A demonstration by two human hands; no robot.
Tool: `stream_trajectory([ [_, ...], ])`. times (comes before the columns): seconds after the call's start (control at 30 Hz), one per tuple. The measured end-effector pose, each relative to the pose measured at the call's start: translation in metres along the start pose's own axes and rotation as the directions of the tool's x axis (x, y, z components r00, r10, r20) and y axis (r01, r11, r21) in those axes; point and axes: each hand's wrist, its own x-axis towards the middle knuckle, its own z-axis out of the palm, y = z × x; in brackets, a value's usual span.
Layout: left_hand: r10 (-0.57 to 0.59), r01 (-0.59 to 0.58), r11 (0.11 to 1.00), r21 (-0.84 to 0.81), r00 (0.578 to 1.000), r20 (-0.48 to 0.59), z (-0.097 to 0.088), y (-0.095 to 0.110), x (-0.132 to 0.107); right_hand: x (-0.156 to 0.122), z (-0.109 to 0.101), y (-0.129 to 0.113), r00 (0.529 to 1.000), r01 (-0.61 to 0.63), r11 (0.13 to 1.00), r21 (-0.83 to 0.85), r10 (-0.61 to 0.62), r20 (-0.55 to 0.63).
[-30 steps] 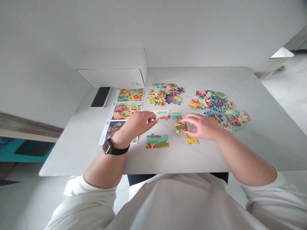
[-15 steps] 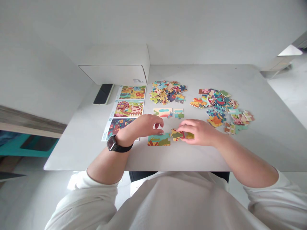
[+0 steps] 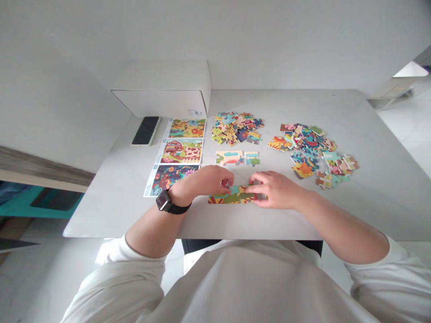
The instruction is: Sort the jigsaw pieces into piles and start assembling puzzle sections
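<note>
My left hand (image 3: 210, 181), with a black watch on its wrist, is curled over the upper edge of a joined jigsaw strip (image 3: 224, 198). Its fingertips rest at the strip's green and turquoise part. A small reddish patch shows inside the curl, too small to name. My right hand (image 3: 278, 190) pinches a jigsaw piece (image 3: 247, 196) with green, yellow and red on it, against the strip's right end; the fingers hide much of it. Just beyond the hands lie a joined cream jigsaw section (image 3: 229, 157) and a small turquoise and green section (image 3: 252, 158).
A heap of jigsaw pieces (image 3: 235, 128) lies at the back middle, another heap (image 3: 308, 143) to the right. On the left are a picture sheet (image 3: 182, 151) with three scenes, a phone (image 3: 146, 130) and a white box (image 3: 161, 102) against the wall.
My right hand has moved slightly left with its piece, closing the gap to the strip's left part. My left hand has shifted a little to the right and down over the strip.
</note>
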Motion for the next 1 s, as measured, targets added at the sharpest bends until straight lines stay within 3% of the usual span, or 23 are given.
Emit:
stream_trajectory([
  [0.27, 0.005, -0.005, 1.000, -0.027, 1.000, -0.015, 0.004, -0.003, 0.001, 0.001, -0.007, -0.002, 0.998, 0.013, 1.000, 0.008, -0.012, -0.065],
  [0.47, 0.013, -0.013, 0.999, -0.033, 1.000, -0.021, 0.003, -0.006, -0.001, -0.003, -0.020, 0.016, 0.988, -0.066, 0.996, 0.057, 0.073, -0.138],
  [0.6, 0.005, -0.011, 0.998, -0.059, 0.995, -0.100, -0.001, -0.001, -0.001, -0.004, -0.024, 0.022, 0.970, -0.089, 0.994, 0.058, 0.100, -0.222],
  [0.73, -0.068, 0.001, 0.948, -0.317, 0.977, -0.201, -0.002, 0.013, 0.003, 0.000, -0.024, 0.014, 0.934, -0.101, 0.993, 0.067, 0.118, -0.338],
  [0.83, -0.111, 0.002, 0.854, -0.520, 0.978, -0.178, -0.001, 0.022, 0.005, 0.004, -0.022, 0.008, 0.919, -0.087, 0.995, 0.047, 0.098, -0.383],
  [1.0, -0.192, 0.057, 0.715, -0.697, 0.974, -0.117, 0.002, 0.025, 0.008, 0.005, -0.021, 0.006, 0.917, -0.069, 0.995, 0.073, 0.092, -0.389],
])
